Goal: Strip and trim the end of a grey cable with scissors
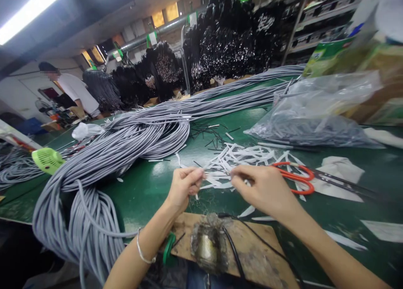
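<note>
My left hand (187,182) is closed in a pinch above the green table, with the thumb and finger pointing right. Facing it across a small gap, my right hand (262,186) is closed too, its fingertips pressed together. What either pinch holds is too small to make out against the white strips (248,154) lying behind. One grey cable (107,232) runs from the big bundle to my left forearm, where it goes out of sight. Orange-handled scissors (307,178) lie just beyond my right hand. Below both hands stands a small crusted metal pot (204,245) on a wooden board (252,255).
A thick bundle of grey cables (126,134) covers the table's left and back. Clear plastic bags (315,117) stand at right. Black offcuts (214,136) lie scattered mid-table. A lime-green fan-like object (47,161) is at left. Another person (75,89) stands far back left.
</note>
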